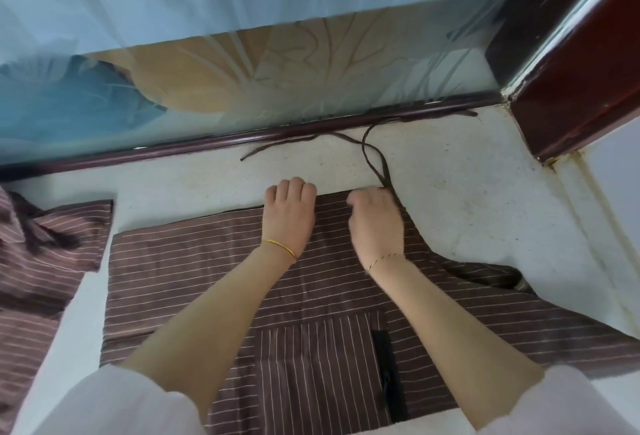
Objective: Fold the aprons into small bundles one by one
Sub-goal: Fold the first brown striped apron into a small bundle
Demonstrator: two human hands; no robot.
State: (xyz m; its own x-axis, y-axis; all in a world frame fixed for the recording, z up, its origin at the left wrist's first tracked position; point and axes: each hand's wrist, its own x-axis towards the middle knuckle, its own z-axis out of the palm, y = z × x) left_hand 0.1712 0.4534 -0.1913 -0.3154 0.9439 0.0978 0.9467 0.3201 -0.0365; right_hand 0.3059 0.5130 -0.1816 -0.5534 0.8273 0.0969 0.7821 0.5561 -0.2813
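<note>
Striped apron [214, 268] lay flat on the counter [457, 199]. Left hand [290, 207] and right hand [375, 218] had fingers clenched on its far edge. Risk: the trailing ties [372, 152] could tangle inside the fold and skew the bundle.

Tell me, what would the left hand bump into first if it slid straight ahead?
Probably the thin dark string lying on the pale ledge, just beyond the left hand. Behind it comes the dark wooden rail. Depth is unclear.
</note>
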